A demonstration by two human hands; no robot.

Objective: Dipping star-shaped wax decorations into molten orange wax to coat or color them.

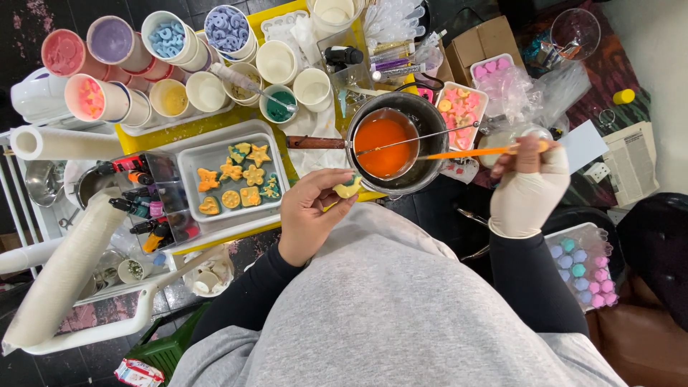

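My bare left hand [309, 215] holds a small pale yellow wax shape with a green patch [349, 187] just in front of a dark pot [412, 115]. Inside the pot sits a small metal pan of orange liquid [382, 145] with a wooden handle [315, 142] pointing left. My right hand [528, 188], in a white glove, grips an orange stick [466, 152] whose far end reaches toward the orange liquid.
A white tray [215, 154] holds several yellow, orange and green wax shapes. Several cups of coloured pieces [168, 37] stand at the back left. Dye bottles [140, 208], paper rolls [68, 269], a pink-shape tray [459, 104] and a tray of pastel pieces [584, 261] surround me.
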